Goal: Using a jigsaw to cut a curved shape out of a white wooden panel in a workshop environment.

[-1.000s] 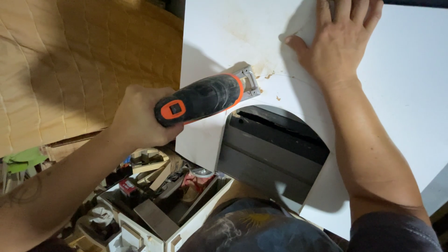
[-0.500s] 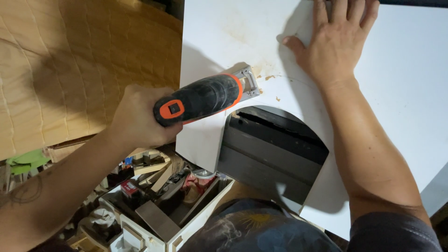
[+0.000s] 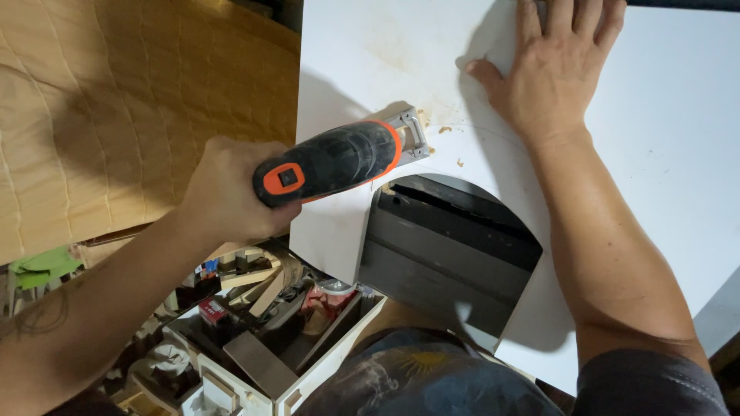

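A wide white board [image 3: 663, 154] fills the upper right of the view and serves as the landmark for everything else. An arched piece has been cut out of its near edge, and through that opening shows a dark grey support [image 3: 451, 254] of stepped bars beneath the board. To the left of the board lies a tan quilted pad [image 3: 116, 115], its near edge running below the board's left corner. Below the board's near left corner sits a white open box [image 3: 254, 362] crowded with wood offcuts, tools and small odds and ends; what each piece is cannot be told.

The right hand [image 3: 559, 73] lies flat on the board above the arch, fingers spread and palm down, pressing the surface and gripping nothing. The left hand [image 3: 231, 196] is just off the board's left edge, closed tight around the rear handle of a black and orange power saw [image 3: 339, 160]. The saw reaches across the board's left portion, its metal foot plate resting on the white surface at the top left of the arch. Specks of sawdust [image 3: 455, 146] dot the board just right of the plate. The two hands are well apart.
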